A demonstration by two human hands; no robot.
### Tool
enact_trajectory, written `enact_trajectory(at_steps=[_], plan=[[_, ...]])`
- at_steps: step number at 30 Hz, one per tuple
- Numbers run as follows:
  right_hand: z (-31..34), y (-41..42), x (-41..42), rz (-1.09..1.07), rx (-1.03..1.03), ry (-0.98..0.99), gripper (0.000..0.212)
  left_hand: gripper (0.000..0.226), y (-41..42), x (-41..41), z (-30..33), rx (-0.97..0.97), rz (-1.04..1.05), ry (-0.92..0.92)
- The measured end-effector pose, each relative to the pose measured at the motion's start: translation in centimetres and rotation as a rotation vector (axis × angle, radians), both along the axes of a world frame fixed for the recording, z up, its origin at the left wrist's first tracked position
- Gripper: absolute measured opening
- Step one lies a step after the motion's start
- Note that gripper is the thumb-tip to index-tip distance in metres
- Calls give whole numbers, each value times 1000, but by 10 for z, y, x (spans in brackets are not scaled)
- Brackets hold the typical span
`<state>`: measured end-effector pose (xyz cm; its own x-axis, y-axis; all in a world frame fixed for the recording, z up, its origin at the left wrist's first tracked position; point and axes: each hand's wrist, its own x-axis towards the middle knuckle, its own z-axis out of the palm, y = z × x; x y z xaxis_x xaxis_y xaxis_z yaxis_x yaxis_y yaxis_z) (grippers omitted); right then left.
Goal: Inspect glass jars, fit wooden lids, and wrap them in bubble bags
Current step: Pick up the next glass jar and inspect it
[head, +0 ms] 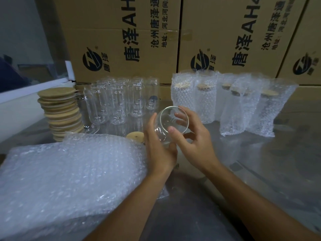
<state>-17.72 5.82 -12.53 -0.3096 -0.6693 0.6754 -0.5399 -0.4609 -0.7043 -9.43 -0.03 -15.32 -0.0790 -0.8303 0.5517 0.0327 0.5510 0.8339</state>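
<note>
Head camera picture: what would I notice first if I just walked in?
Probably the clear glass jar in the middle, tilted with its open mouth toward the camera, held by the left hand and right hand. Next, the big pile of bubble bags at the lower left, and the stack of wooden lids behind it.

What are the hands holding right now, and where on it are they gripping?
Both hands hold one unlidded glass jar, tilted with its open mouth toward the camera. The left hand cups its side from the left and below; the right hand grips the right side near the rim.
</note>
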Motion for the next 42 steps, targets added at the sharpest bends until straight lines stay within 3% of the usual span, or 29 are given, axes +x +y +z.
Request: enact_trajectory(at_steps=[4, 9, 14, 18, 23, 28, 34, 38, 40, 42], plan=[[0, 1, 1, -66, 34, -106, 53, 61, -1, 0, -1, -64, 104, -102], [5, 0, 4, -165, 63, -326, 62, 79, 4, 2, -2, -97, 96, -195], [10, -3, 0, -132, 55, -529, 31, 87, 5, 2, -2, -118, 136, -268], [12, -3, -2, -32, 107, -662, 28, 89, 5, 2, -2, -109, 152, -235], [10, -1, 3, 39, 120, -483, 30, 94, 3, 1, -2, -69, 156, -178], [4, 0, 8, 25, 149, -270, 52, 92, 1, 0, -3, -15, 133, -157], [5, -4, 1, -33, 90, -336, 27, 94, 0, 1, -5, -54, 133, -156], [4, -7, -3, -100, 92, -461, 23, 94, 2, 1, -5, -75, 120, -241], [3, -7, -6, -107, 121, -540, 25, 93, 4, 2, -5, -101, 116, -309], [3, -5, -9, -120, 158, -571, 39, 93, 5, 1, -5, -135, 114, -371]])
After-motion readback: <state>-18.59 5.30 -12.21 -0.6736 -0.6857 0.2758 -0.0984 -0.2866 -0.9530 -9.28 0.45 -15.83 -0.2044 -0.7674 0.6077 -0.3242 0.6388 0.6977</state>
